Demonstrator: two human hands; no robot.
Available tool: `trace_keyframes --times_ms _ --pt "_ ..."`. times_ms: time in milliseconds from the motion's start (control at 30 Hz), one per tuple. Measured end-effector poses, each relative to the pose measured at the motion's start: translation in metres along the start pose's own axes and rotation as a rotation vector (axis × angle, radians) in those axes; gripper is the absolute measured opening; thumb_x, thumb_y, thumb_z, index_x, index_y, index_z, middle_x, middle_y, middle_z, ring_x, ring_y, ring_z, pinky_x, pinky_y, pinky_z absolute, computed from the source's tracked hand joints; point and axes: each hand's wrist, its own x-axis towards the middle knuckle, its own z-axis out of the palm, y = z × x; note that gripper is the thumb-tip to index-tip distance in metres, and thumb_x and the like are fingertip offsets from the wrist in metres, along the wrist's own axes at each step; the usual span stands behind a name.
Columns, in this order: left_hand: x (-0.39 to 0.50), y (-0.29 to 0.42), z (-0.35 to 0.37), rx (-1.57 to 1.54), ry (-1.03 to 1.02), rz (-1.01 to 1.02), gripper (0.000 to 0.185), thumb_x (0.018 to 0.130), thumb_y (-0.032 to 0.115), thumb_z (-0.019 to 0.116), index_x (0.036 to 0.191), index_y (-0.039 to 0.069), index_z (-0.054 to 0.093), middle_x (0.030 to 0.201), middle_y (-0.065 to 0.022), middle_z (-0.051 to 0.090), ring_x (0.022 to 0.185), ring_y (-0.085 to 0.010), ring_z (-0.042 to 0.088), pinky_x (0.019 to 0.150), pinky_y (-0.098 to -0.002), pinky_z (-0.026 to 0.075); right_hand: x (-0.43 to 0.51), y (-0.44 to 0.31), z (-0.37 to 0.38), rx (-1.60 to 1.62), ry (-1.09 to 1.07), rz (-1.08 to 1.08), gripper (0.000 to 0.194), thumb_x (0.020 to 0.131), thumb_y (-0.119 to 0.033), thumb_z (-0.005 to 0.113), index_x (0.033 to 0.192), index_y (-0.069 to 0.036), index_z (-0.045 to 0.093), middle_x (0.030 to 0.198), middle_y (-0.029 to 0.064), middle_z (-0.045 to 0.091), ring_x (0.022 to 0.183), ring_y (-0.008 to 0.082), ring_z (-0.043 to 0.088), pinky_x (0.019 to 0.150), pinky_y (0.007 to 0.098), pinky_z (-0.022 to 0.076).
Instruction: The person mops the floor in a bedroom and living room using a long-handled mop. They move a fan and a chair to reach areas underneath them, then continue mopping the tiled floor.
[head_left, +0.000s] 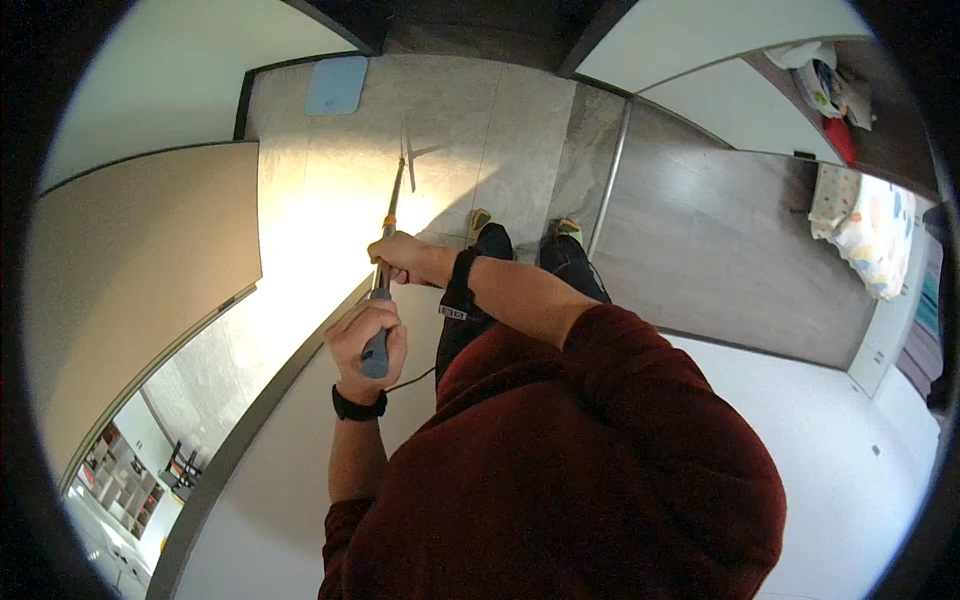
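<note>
A long-handled floor cleaning tool (394, 196) slants forward from my body, with a metal pole, an orange collar and a grey end grip. My left hand (364, 337) is wrapped around that grey grip. Farther along, my right hand (405, 253) grasps the pole just below the collar. The tool's thin, dark head (410, 166) is down at the grey tiled floor (450, 112), seen almost edge-on, so its exact type cannot be told. Both wrists wear black bands.
Ahead on the left lies a light blue mat or scale (336, 85). A metal threshold strip (611, 176) divides the tiles from darker flooring at right. A beige panel (150, 240) stands left, a white wall edge (255, 480) close by. A bed with patterned bedding (874, 232) is far right.
</note>
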Motion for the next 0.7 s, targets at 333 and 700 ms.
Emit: trace_keyframes --times_ms 333,700 --pt "0.026 0.023 0.038 -0.316 -0.294 0.154 0.006 0.075 0.006 0.057 0.073 0.000 0.057 0.073 -0.0117 0.063 0.065 -0.0215 0.062 0.063 -0.0299 0.050 -0.133 0.013 -0.101 0.321 0.093 -0.097 0.017 0.088 -0.017 0.061 0.076 -0.008 0.052 0.064 0.0004 0.046 0.046 0.0082 0.038 0.038 0.0229 0.0256" --pt "0.078 0.110 0.230 -0.218 -0.773 0.101 0.044 0.077 0.009 0.068 0.120 0.012 0.059 0.134 -0.0087 0.046 0.096 -0.0215 0.061 0.085 -0.0325 0.052 -0.300 0.098 -0.349 0.487 0.930 -0.508 0.015 0.083 -0.016 0.058 0.077 -0.002 0.058 0.066 0.0069 0.053 0.050 0.0178 0.047 0.043 0.0330 0.0352"
